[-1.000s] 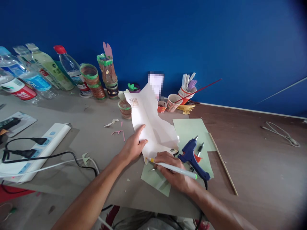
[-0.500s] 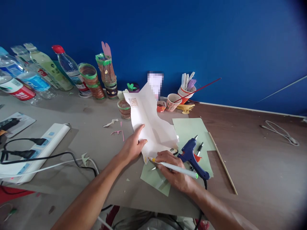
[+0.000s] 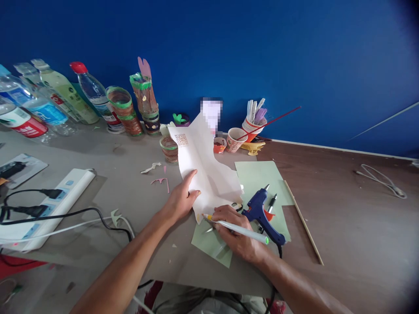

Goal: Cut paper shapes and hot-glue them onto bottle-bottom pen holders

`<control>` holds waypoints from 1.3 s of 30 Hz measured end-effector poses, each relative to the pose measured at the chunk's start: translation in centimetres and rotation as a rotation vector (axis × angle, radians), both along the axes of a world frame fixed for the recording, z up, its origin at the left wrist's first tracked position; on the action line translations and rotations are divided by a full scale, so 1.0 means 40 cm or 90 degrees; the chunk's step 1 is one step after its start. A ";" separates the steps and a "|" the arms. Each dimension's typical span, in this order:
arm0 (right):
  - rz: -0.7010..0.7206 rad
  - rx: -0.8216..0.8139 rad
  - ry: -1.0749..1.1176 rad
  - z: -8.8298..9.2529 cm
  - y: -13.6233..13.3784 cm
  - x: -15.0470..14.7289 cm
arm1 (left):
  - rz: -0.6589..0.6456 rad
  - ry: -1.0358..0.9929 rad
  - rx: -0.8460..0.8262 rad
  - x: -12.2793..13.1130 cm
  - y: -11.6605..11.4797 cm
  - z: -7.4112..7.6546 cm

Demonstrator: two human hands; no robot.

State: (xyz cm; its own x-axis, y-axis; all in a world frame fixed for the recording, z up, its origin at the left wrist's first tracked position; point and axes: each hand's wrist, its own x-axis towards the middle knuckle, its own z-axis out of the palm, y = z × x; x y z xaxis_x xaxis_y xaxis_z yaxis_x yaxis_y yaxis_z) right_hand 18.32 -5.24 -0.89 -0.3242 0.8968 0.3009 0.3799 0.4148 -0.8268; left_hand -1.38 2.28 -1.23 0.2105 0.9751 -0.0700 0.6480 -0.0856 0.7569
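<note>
My left hand (image 3: pixel 181 198) grips a white sheet of paper (image 3: pixel 204 161) with uneven, cut-looking edges and a printed code near its top left. The thumb lies on the front; the other fingers are hidden behind. In my right hand (image 3: pixel 237 229) is a marker (image 3: pixel 244 231) with a white barrel, a yellow front and a green end. Its tip is at the paper's lower corner, beside a small yellow mark (image 3: pixel 198 218). Under the right hand lies pale green paper (image 3: pixel 222 257). A dark loop (image 3: pixel 237 206) shows above that hand; what it belongs to is hidden.
A blue glue gun (image 3: pixel 262 211), a black pen (image 3: pixel 272 201) and a thin wooden stick (image 3: pixel 304 222) lie at right. Behind stand paper cups (image 3: pixel 236 140), decorated jars (image 3: pixel 144 100) and several bottles (image 3: pixel 94 91). A power strip (image 3: pixel 62 205) with cables lies left; paper scraps (image 3: pixel 160 181) are nearby.
Hardly anything differs: the whole view has shifted very slightly. Both hands keep the same hold on the paper and the marker.
</note>
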 end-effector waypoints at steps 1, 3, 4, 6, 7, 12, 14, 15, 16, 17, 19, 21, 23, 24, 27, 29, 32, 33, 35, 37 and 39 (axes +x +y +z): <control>0.001 0.002 -0.002 -0.001 0.000 0.000 | 0.001 -0.002 0.002 0.000 0.000 -0.001; 0.002 0.004 -0.006 -0.003 0.000 0.000 | -0.002 -0.006 0.007 0.000 0.000 -0.003; 0.002 0.004 -0.007 -0.004 0.000 0.000 | -0.003 -0.007 0.009 0.000 0.000 -0.003; 0.000 0.006 -0.007 -0.006 0.000 0.001 | -0.004 -0.005 0.009 -0.001 0.001 -0.003; -0.001 0.005 -0.009 -0.007 0.000 0.001 | -0.004 -0.004 0.007 -0.001 0.001 -0.003; 0.003 0.010 -0.011 -0.007 0.002 0.002 | -0.001 -0.003 0.001 0.001 0.000 0.003; 0.005 0.007 -0.012 -0.007 0.002 0.002 | 0.002 -0.001 -0.004 0.002 0.000 0.006; 0.005 0.005 -0.013 -0.006 0.002 0.002 | 0.003 0.000 -0.006 0.003 0.000 0.007; 0.006 0.002 -0.014 -0.006 0.002 0.002 | 0.003 0.000 -0.004 0.003 0.000 0.008; 0.007 0.000 -0.013 -0.006 0.001 0.002 | 0.002 -0.001 -0.002 0.004 0.000 0.010; 0.010 -0.006 -0.011 -0.007 0.001 0.002 | 0.002 -0.005 0.001 0.005 0.000 0.011; 0.010 -0.006 -0.008 -0.008 0.000 0.002 | 0.004 -0.004 -0.004 0.005 0.000 0.012; 0.008 -0.002 -0.010 -0.009 -0.001 0.001 | 0.008 0.000 -0.010 0.005 0.000 0.010; 0.007 -0.002 -0.013 -0.009 -0.001 0.001 | 0.008 0.001 -0.009 0.004 0.000 0.008; 0.003 -0.005 -0.022 -0.008 -0.001 -0.001 | 0.003 0.003 0.004 0.002 0.001 0.002; 0.007 -0.009 -0.021 -0.004 0.000 0.000 | 0.000 0.004 0.012 0.002 0.001 0.000; 0.027 -0.021 -0.022 0.005 0.002 0.002 | 0.001 0.006 0.017 0.003 0.001 -0.002; 0.032 -0.029 -0.025 0.008 0.002 0.003 | 0.002 0.007 0.020 0.003 0.001 -0.002; 0.037 -0.042 -0.030 0.013 0.002 0.005 | 0.002 0.007 0.021 0.003 0.001 -0.001; 0.036 -0.047 -0.031 0.014 0.002 0.005 | 0.003 0.007 0.018 0.002 0.002 -0.002; 0.026 -0.045 -0.029 0.010 0.001 0.005 | 0.004 0.009 0.010 0.002 0.002 -0.003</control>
State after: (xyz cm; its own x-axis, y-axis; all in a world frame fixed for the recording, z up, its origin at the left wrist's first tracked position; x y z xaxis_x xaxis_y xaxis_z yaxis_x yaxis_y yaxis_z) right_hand 18.54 -5.20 -0.49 -0.3730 0.9009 0.2219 0.4017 0.3724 -0.8367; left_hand -1.32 2.36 -1.36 0.2039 0.9773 -0.0578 0.6591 -0.0934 0.7463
